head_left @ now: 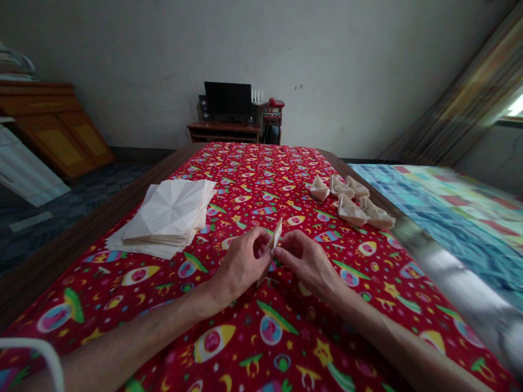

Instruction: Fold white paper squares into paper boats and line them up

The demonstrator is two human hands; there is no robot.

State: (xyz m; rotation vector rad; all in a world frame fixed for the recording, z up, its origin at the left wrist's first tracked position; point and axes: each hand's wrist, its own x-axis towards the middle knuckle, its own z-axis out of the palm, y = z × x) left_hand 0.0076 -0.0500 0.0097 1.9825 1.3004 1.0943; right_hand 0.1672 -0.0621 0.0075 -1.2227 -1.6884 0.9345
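A small folded piece of paper (276, 235) is held on edge between my two hands, over the middle of the red patterned cloth. My left hand (245, 258) pinches it from the left, thumb and fingers closed on it. From the right, the fingertips of my right hand (306, 258) are pinched at the same paper. To the left lies a stack of square creased sheets of paper (171, 209). Several folded paper boats (351, 209) rest in a group at the right side of the cloth.
The red cloth (265, 163) with rockets covers a long table with dark wooden edges (163, 163). Behind stands a desk with a monitor (227, 99) and a red telephone (277, 102). A bed (445, 218) is to the right, a wooden cabinet (57, 125) to the left.
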